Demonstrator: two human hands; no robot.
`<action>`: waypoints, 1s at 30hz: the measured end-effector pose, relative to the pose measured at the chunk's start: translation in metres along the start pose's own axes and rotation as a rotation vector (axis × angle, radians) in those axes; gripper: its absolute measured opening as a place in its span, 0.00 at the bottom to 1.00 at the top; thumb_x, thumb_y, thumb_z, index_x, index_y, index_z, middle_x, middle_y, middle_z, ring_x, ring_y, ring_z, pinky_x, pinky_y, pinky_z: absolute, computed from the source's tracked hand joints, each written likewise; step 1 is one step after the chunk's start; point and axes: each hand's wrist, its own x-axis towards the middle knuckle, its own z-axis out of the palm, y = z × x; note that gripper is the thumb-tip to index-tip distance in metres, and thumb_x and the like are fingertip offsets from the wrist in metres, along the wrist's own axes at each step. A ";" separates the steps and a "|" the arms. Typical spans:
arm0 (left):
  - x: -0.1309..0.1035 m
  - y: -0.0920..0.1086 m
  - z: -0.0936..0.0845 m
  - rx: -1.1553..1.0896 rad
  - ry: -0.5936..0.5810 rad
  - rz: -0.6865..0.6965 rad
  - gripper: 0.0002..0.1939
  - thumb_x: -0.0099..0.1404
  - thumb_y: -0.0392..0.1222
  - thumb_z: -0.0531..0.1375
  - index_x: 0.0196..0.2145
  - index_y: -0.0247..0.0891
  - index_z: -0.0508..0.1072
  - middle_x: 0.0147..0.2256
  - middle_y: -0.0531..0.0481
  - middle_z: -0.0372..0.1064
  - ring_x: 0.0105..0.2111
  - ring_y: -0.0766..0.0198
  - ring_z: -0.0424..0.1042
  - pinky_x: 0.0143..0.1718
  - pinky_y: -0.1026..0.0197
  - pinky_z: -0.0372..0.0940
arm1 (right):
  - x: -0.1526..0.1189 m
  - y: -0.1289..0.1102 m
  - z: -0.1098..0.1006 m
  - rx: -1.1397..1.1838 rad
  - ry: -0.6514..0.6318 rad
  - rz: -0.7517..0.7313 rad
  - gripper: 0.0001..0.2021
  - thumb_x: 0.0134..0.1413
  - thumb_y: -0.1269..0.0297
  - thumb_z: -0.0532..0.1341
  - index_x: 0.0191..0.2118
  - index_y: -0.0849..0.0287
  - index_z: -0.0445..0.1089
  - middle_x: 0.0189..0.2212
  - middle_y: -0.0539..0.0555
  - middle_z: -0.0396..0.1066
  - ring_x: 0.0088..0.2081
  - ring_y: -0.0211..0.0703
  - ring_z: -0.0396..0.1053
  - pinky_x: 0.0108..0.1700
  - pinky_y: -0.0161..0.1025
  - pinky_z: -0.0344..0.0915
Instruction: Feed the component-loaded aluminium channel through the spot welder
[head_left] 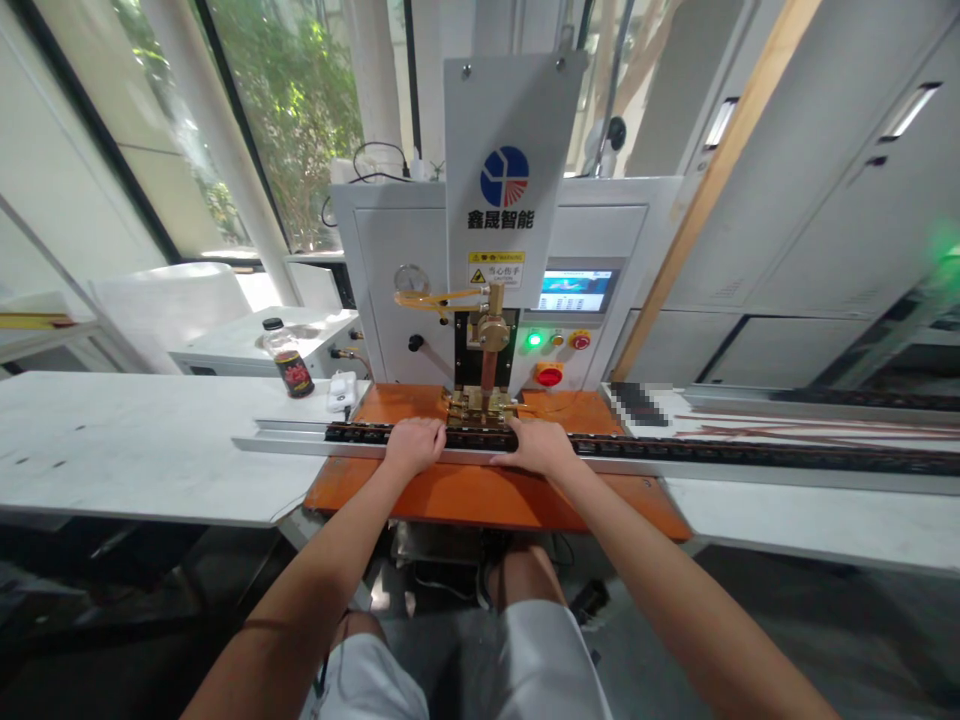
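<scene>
Left hand (414, 446) and right hand (541, 446), apart, seemingly touch rail's (626, 466) edge.

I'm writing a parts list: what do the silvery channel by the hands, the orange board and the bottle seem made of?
Silvery channel: probably bare aluminium, given its grey, dull metallic sheen.
Orange board: perhaps smooth plastic sheet, from its even colour and soft gloss; painted wood is possible.
Bottle: likely plastic, clear at the shoulder, though glass isn't ruled out.
</scene>
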 end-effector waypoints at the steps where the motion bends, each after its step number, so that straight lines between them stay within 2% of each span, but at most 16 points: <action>1: -0.001 -0.003 0.000 0.006 0.004 -0.005 0.24 0.72 0.46 0.42 0.34 0.37 0.76 0.31 0.42 0.74 0.33 0.56 0.72 0.37 0.56 0.61 | -0.001 0.004 -0.001 -0.003 -0.011 0.005 0.44 0.43 0.25 0.52 0.53 0.57 0.66 0.42 0.65 0.75 0.46 0.59 0.72 0.45 0.46 0.65; 8: -0.008 -0.026 -0.004 -0.004 -0.011 -0.010 0.23 0.71 0.46 0.43 0.35 0.37 0.76 0.33 0.41 0.75 0.34 0.56 0.72 0.38 0.56 0.62 | -0.006 0.024 0.001 0.002 -0.046 0.016 0.44 0.41 0.23 0.51 0.51 0.57 0.69 0.42 0.64 0.75 0.45 0.58 0.73 0.44 0.45 0.64; 13: -0.011 -0.033 -0.006 -0.007 -0.024 -0.024 0.23 0.71 0.46 0.43 0.36 0.37 0.76 0.33 0.42 0.74 0.34 0.56 0.72 0.38 0.56 0.62 | -0.010 0.019 0.007 -0.023 0.047 -0.009 0.44 0.45 0.23 0.46 0.48 0.59 0.70 0.40 0.64 0.75 0.43 0.57 0.73 0.43 0.44 0.65; 17: -0.011 -0.034 -0.006 -0.019 -0.030 -0.034 0.24 0.71 0.47 0.42 0.36 0.37 0.76 0.33 0.41 0.74 0.34 0.56 0.72 0.38 0.56 0.61 | -0.011 0.015 0.009 -0.045 0.080 -0.002 0.45 0.45 0.23 0.44 0.47 0.61 0.70 0.39 0.65 0.75 0.42 0.56 0.73 0.42 0.43 0.65; 22: -0.009 -0.032 -0.009 -0.046 -0.070 -0.046 0.27 0.72 0.49 0.40 0.36 0.36 0.75 0.35 0.40 0.75 0.35 0.54 0.72 0.39 0.54 0.62 | -0.010 0.014 0.008 -0.049 0.035 0.010 0.46 0.46 0.23 0.42 0.48 0.61 0.70 0.40 0.66 0.75 0.44 0.56 0.73 0.45 0.44 0.64; 27: -0.001 -0.025 -0.015 -0.073 -0.119 -0.123 0.32 0.70 0.60 0.39 0.40 0.38 0.77 0.35 0.41 0.76 0.36 0.52 0.73 0.36 0.55 0.61 | -0.008 0.011 0.009 -0.059 0.022 0.012 0.46 0.47 0.23 0.42 0.49 0.61 0.70 0.43 0.66 0.74 0.45 0.56 0.72 0.46 0.45 0.64; 30: 0.004 -0.017 -0.017 -0.089 -0.130 -0.121 0.34 0.69 0.62 0.39 0.39 0.39 0.78 0.35 0.41 0.76 0.37 0.52 0.73 0.35 0.57 0.60 | -0.007 0.006 0.009 -0.054 0.018 0.011 0.45 0.47 0.24 0.42 0.49 0.61 0.70 0.44 0.67 0.74 0.45 0.57 0.72 0.46 0.45 0.64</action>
